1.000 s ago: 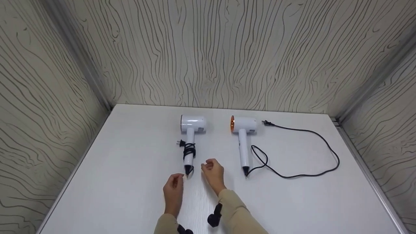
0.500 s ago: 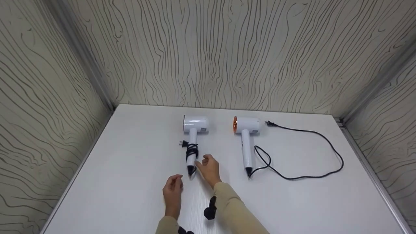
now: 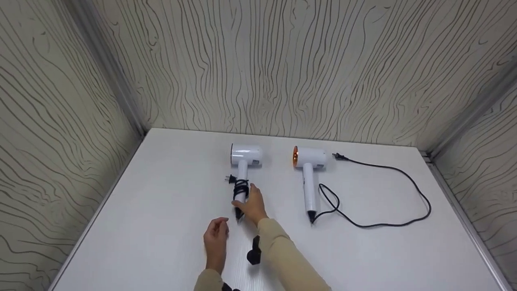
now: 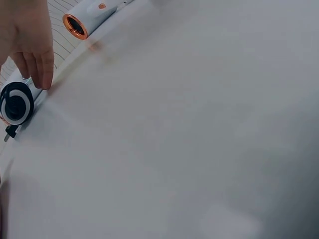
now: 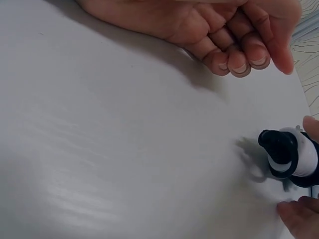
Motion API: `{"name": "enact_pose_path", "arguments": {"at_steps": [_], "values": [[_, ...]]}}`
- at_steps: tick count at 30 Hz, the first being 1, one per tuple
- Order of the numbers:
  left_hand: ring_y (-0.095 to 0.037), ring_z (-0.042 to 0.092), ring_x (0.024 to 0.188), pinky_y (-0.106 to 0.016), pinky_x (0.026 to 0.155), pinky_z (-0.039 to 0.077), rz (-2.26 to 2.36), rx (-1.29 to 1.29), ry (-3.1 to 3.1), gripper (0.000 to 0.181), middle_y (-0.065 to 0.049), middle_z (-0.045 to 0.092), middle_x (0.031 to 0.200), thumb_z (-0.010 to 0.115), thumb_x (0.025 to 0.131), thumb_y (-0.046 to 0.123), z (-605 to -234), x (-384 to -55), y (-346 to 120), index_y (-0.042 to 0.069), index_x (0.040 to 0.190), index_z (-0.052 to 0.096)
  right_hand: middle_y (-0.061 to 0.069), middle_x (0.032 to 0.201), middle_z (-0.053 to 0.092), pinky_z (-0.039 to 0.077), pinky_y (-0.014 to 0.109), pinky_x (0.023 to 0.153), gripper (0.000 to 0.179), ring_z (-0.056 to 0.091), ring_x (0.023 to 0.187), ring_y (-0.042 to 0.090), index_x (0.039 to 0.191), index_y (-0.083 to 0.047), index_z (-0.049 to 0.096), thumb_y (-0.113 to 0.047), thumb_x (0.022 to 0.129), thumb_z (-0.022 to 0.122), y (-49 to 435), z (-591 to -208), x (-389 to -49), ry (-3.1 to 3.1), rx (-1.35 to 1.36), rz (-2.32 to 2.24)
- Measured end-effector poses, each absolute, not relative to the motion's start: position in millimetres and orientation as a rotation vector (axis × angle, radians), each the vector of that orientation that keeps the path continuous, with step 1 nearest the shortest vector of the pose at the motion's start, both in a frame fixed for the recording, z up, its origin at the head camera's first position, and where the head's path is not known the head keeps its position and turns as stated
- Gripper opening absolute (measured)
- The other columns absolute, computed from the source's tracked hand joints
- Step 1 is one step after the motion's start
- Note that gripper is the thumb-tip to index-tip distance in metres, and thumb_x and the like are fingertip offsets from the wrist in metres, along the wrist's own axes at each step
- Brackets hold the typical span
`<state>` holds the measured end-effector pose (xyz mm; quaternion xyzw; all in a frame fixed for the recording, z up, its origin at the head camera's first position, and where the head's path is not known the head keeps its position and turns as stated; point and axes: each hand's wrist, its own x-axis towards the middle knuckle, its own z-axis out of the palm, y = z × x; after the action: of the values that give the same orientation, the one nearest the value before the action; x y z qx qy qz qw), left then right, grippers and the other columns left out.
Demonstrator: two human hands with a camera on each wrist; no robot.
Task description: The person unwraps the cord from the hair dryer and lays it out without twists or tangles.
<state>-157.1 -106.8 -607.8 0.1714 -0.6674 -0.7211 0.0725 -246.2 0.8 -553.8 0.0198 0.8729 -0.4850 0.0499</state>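
A white hair dryer (image 3: 247, 154) lies on the white table, its black cord (image 3: 241, 189) coiled round the handle and its plug (image 3: 231, 179) sticking out leftward. My right hand (image 3: 254, 206) straddles the lower handle, thumb to one side and fingers to the other. In the right wrist view a gap shows between the fingertips (image 5: 296, 216) and the handle (image 5: 306, 157). My left hand (image 3: 216, 242) stays just left of and below the handle's tip, fingers loosely curled, holding nothing. Further right lies a second white hair dryer (image 3: 313, 157) with an orange-rimmed opening.
The second dryer's black cord (image 3: 375, 225) loops loosely over the right part of the table (image 3: 387, 258), ending in a plug (image 3: 340, 157) near the dryer's head. Wood-patterned panels (image 3: 266, 68) enclose the back and both sides.
My right hand has moved left and slightly forward, from beside the cord-wrapped dryer to around its lower handle. My left hand has hardly moved. The view has shifted slightly.
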Motion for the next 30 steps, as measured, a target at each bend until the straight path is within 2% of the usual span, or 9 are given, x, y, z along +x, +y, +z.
{"name": "enact_pose_path", "arguments": {"at_steps": [9, 17, 22, 26, 30], "values": [[-0.010, 0.050, 0.074, -0.021, 0.064, 0.047, -2.165, 0.512, -2.027, 0.019, -0.002, 0.052, 0.084, 0.052, 0.099, 0.018, -606.0, -157.0, -104.2, 0.006, 0.109, 0.063, 0.023, 0.121, 0.057, 0.049, 0.046, 0.102, 0.070, 0.057, 0.113, 0.032, 0.133, 0.010, 0.045, -0.009, 0.075, 0.079, -2.8, -557.4, -248.0, 2.736, 0.052, -1.445], [-0.009, 0.049, 0.071, -0.020, 0.062, 0.047, -2.141, 0.508, -2.038, 0.018, -0.005, 0.053, 0.083, 0.053, 0.098, 0.015, -606.3, -159.4, -107.5, 0.003, 0.106, 0.063, 0.025, 0.117, 0.056, 0.048, 0.046, 0.103, 0.075, 0.056, 0.111, 0.034, 0.128, 0.014, 0.044, -0.007, 0.066, 0.080, 1.9, -553.1, -246.3, 2.779, 0.107, -1.418], [-0.010, 0.050, 0.072, -0.020, 0.062, 0.048, -2.156, 0.498, -2.045, 0.019, -0.009, 0.054, 0.085, 0.052, 0.098, 0.015, -605.0, -159.7, -108.0, 0.003, 0.108, 0.062, 0.026, 0.122, 0.054, 0.046, 0.045, 0.106, 0.075, 0.054, 0.117, 0.036, 0.129, 0.014, 0.043, -0.003, 0.066, 0.080, 19.2, -546.3, -247.4, 2.763, 0.164, -1.327], [-0.011, 0.051, 0.074, -0.021, 0.064, 0.049, -2.151, 0.497, -2.066, 0.020, -0.009, 0.055, 0.087, 0.051, 0.099, 0.017, -604.8, -159.6, -108.5, 0.004, 0.110, 0.061, 0.026, 0.117, 0.055, 0.048, 0.045, 0.103, 0.068, 0.055, 0.113, 0.037, 0.124, 0.014, 0.046, 0.002, 0.065, 0.079, 34.4, -540.5, -249.9, 2.778, 0.170, -1.195], [-0.012, 0.052, 0.076, -0.020, 0.064, 0.049, -2.146, 0.516, -2.073, 0.020, -0.010, 0.056, 0.089, 0.051, 0.099, 0.018, -604.9, -158.4, -107.1, 0.004, 0.110, 0.062, 0.026, 0.117, 0.055, 0.047, 0.046, 0.103, 0.067, 0.054, 0.113, 0.037, 0.123, 0.013, 0.047, -0.002, 0.067, 0.080, 44.4, -540.1, -250.6, 2.767, 0.140, -1.133]]}}
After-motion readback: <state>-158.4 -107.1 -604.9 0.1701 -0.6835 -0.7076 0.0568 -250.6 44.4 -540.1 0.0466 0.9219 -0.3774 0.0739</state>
